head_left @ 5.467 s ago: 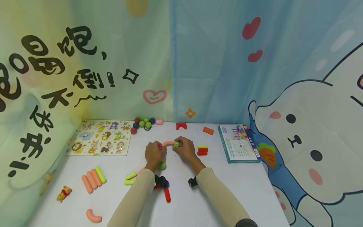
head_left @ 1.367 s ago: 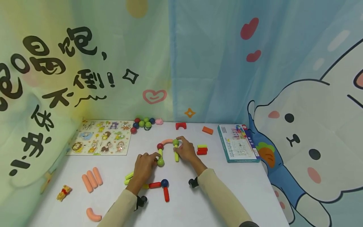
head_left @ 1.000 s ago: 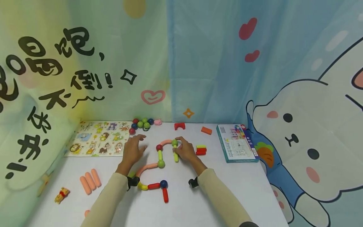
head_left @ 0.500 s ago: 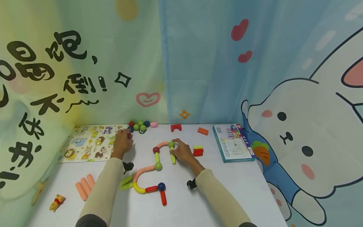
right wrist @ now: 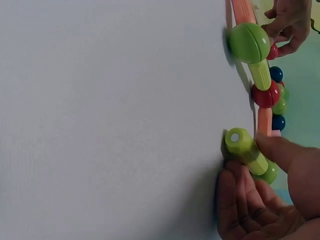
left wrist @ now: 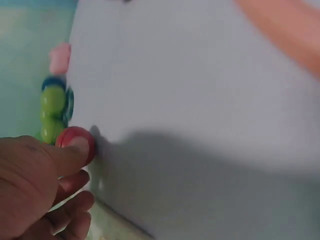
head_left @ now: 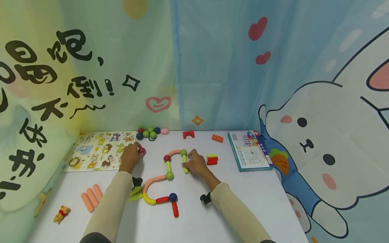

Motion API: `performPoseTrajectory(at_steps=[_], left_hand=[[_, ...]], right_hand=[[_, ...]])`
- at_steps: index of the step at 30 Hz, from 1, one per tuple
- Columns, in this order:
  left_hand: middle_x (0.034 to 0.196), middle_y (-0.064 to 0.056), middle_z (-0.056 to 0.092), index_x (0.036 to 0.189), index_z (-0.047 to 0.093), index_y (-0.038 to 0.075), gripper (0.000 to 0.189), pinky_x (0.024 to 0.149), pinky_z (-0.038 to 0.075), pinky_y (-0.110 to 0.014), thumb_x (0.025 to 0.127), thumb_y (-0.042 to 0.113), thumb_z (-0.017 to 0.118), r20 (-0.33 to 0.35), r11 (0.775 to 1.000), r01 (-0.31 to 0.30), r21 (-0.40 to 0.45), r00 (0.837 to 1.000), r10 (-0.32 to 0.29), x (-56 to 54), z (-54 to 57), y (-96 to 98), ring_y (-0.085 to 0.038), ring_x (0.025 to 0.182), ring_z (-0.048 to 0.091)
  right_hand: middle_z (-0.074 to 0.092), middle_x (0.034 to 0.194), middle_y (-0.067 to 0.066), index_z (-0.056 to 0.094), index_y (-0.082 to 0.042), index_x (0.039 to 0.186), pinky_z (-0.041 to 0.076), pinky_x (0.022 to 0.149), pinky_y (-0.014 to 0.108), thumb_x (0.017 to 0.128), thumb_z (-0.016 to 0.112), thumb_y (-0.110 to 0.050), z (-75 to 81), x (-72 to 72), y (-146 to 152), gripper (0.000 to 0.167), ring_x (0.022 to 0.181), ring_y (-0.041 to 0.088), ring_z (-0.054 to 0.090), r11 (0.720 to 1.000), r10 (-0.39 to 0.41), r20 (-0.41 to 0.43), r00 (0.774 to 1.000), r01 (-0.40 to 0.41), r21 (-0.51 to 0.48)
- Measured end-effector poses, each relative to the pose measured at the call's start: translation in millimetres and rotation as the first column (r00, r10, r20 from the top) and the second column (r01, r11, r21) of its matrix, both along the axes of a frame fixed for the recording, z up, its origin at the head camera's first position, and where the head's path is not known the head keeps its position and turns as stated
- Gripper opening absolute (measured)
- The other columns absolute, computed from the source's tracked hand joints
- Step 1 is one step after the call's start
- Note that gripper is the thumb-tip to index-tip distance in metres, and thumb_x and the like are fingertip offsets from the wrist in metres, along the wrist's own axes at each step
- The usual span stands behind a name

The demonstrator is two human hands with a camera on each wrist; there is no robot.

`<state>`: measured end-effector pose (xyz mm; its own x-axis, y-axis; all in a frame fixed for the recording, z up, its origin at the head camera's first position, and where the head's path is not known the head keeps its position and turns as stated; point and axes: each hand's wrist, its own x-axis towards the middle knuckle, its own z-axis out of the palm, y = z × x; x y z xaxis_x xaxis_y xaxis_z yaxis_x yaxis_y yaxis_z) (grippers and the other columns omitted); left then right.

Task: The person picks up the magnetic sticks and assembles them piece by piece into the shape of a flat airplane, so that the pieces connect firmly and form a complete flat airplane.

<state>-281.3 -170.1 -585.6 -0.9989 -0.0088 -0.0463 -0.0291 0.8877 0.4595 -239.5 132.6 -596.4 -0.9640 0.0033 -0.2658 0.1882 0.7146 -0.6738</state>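
l fingers [left wrist: 66, 161] pinch ball [head_left: 142, 151], box txt [head_left: 250, 152] unclear

Left of the smooth card box [head_left: 249, 152], glossy plastic-looking red ball [left wrist: 70, 133] and green rod [right wrist: 245, 148]; behind the box, matt cloth curtain [head_left: 212, 74]; beneath it, smooth matt tabletop [head_left: 243, 195]

Between the left hand [head_left: 130, 156] and the right hand [head_left: 196, 162], the jointed chain [head_left: 169, 175] bars a low sideways pass. Bare table [head_left: 258, 199] stretches from the right sleeve [head_left: 235, 211] to the right edge, nearer than the box [head_left: 250, 151]. At the far edge, a gap parts the pink figure [head_left: 164, 131] from the red arch [head_left: 188, 134].
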Motion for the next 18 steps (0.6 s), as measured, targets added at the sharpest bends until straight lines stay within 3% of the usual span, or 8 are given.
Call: performPoseTrajectory(at_steps=[5,9,14,18], left_hand=[[0.111,-0.021,0.07,0.118,0.064,-0.001,0.031,0.089,0.054,-0.05,0.097,0.019,0.077,-0.059,0.994,0.071,0.082,0.996,-0.066,18.6,4.0,31.1,-0.035,0.102,0.066],[0.109,-0.012,0.073,0.12,0.067,0.006,0.035,0.088,0.055,-0.045,0.093,0.021,0.082,-0.146,0.977,0.164,0.137,0.979,-0.144,49.1,8.0,72.8,-0.028,0.098,0.066],[0.105,-0.002,0.075,0.12,0.069,0.013,0.042,0.091,0.055,-0.042,0.087,0.026,0.089,-0.192,0.949,0.286,0.133,0.947,-0.258,85.5,-1.0,116.0,-0.021,0.097,0.063],[0.097,0.004,0.077,0.108,0.071,0.018,0.035,0.085,0.046,-0.036,0.083,0.03,0.093,-0.214,0.948,0.309,0.081,0.934,-0.286,98.9,-13.6,134.7,-0.016,0.092,0.055]], right_hand=[[0.065,0.095,0.006,0.061,-0.013,0.118,0.052,0.072,0.031,0.09,0.087,-0.027,3.2,-1.3,0,0.04,0.083,0.021,0.062,0.999,-0.018,0.078,0.997,0.016,0.03],[0.066,0.094,0.006,0.063,-0.012,0.116,0.054,0.07,0.029,0.09,0.086,-0.025,4.7,-3.4,4,0.036,0.081,0.02,0.064,1.0,-0.021,0.114,0.993,0.021,0.003],[0.07,0.091,0.009,0.065,-0.008,0.117,0.057,0.066,0.026,0.093,0.082,-0.021,4.6,-6.3,12,0.033,0.072,0.018,0.068,0.992,-0.004,0.154,0.988,0.024,-0.127],[0.072,0.09,0.01,0.066,-0.005,0.119,0.06,0.067,0.025,0.094,0.08,-0.017,6.0,-7.3,16,0.031,0.071,0.017,0.068,0.972,-0.009,0.193,0.981,0.054,-0.227]])
